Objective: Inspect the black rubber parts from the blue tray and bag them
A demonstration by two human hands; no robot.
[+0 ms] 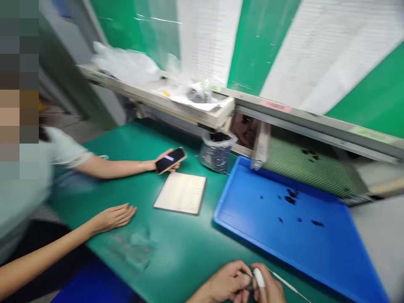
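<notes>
One green counter (186, 237), blue tray (249, 219) on it. Near the tray's close edge: your left hand (227, 281), grip apparently pinching; your right hand (272, 287), cut off below, grip can't tell. Between them, small dark piece (251, 284), mostly finger-hidden, blurred. Step looks like fingertip handling; next move calls for steady support.

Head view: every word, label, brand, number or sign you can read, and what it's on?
None readable, so nothing to quote.
Sheets on the green board: rows of print, too blurred.
Pink label on the rail: too blurred.
Green label, same rail: too blurred.
Notebook: faint marks, too small.
Phone: bright patch on screen, unreadable.
</notes>
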